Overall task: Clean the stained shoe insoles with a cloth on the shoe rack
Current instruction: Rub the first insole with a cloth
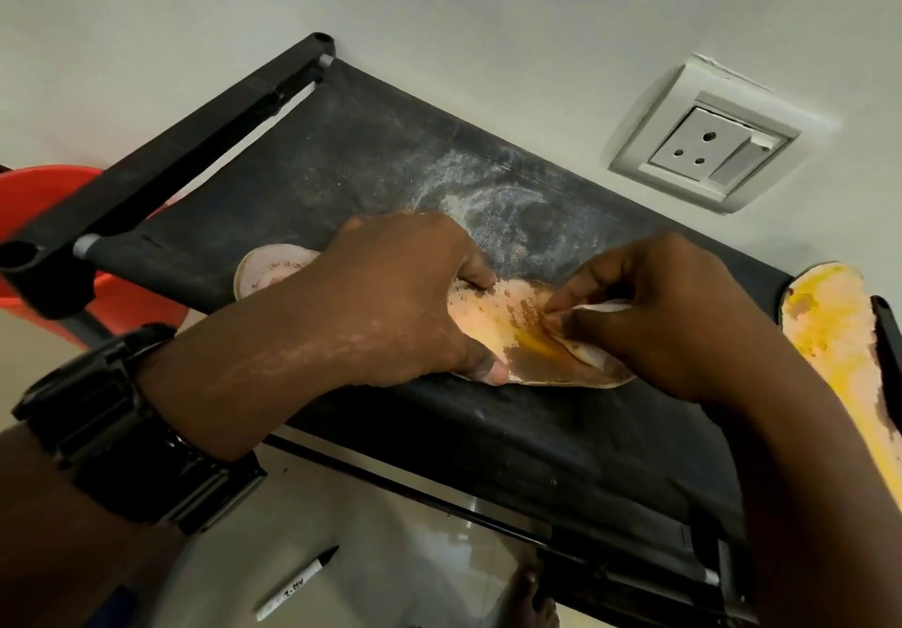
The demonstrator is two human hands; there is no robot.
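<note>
bare fabric of the shoe rack [302,178] lies open left of and behind the left hand [390,295] and right hand [659,315], which fill the middle over an insole [507,329]. wall [439,17] and jutting socket [703,139] close the back; side bar [161,154] bounds the left, second insole [830,334] the right.

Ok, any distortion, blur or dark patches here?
Head view: wide-angle lens skews the shoe rack and wall socket; detail soft throughout; forearms dark at bottom; the stained insole under the left hand and the cloth in the right hand are evenly lit.
</note>
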